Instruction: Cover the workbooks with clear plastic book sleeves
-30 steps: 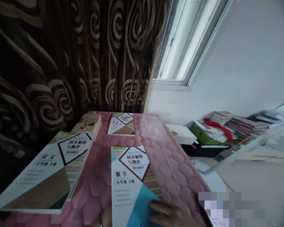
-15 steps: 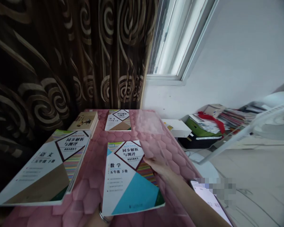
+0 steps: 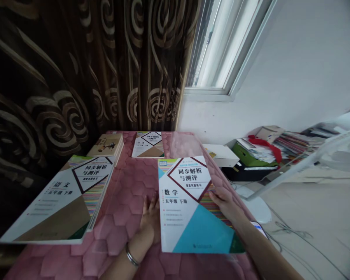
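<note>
A mathematics workbook with a white, blue and green cover tilts up above the pink table, face toward me. My right hand grips its right edge, thumb on the cover and the other fingers hidden behind. Just left of the workbook, my left hand lies with fingers stretched out on the pink tablecloth; part of it passes behind the book's left edge. A metal bracelet circles my left wrist.
On the left lies a stack of Chinese-language workbooks, with tan books behind it. Another workbook lies at the table's far edge. To the right are a phone, a white box, a white fan and piled papers.
The mathematics workbook has moved right and up in my right hand, now partly covering the phone. My left hand has come out from beneath it onto the tablecloth.
</note>
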Available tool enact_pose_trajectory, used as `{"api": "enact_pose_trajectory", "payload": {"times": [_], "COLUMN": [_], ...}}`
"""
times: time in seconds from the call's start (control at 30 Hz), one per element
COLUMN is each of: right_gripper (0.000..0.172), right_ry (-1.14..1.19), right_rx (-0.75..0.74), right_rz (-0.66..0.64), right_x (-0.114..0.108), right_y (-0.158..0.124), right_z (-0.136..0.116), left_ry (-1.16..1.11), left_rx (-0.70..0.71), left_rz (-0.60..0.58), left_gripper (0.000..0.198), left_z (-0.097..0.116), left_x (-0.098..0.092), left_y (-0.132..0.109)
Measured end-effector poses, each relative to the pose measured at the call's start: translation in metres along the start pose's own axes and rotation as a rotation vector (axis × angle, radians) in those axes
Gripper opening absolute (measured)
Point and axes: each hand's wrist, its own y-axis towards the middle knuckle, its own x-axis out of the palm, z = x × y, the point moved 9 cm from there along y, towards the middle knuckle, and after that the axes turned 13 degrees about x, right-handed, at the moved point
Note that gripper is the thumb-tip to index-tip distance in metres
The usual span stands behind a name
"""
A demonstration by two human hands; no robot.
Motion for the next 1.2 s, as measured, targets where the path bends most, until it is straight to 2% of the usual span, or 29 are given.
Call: {"api": "enact_pose_trajectory", "payload": {"times": [0.13,0.23,0.37,0.47,0.6,0.8,1.07,1.2], "right_gripper": [0.031,0.031,0.025,0.023,0.024,0.028,0.033,0.036], "right_ry": [0.043,0.038,-0.016,-0.087,-0.18,-0.543,-0.706,-0.768], "right_rx": [0.006,0.004,0.009,0.042,0.015,0.009,0.038,0.044], "right_rz": [-0.136,-0.16,-0.091,-0.046,-0.002,0.199,0.238,0.245], "right_x": [0.014,0.024,0.019,0.013,0.013,0.012,0.014,0.016], "right_y": [0.004,0.008,0.016,0.021,0.024,0.025,0.026,0.024], "right_z": [0.02,0.028,0.03,0.033,0.03,0.022,0.023,0.02], "left_ry": [-0.04,-0.095,-0.173,-0.209,-0.219,-0.12,-0.078,-0.079], "left_rx": [-0.001,-0.024,-0.078,-0.134,-0.091,-0.08,-0.036,-0.041], "left_rz": [0.001,-0.05,-0.126,-0.109,-0.088,-0.107,-0.053,-0.065], "left_gripper": [0.055,0.059,0.072,0.063,0.059,0.065,0.064,0.066], "left_z": [-0.002,-0.004,-0.01,-0.013,-0.007,-0.005,-0.006,-0.007], "left_x": [-0.002,-0.005,-0.01,-0.013,-0.012,-0.005,-0.002,0.0], "left_y": [-0.004,-0.006,-0.008,-0.013,-0.018,-0.024,-0.023,-0.023]}}
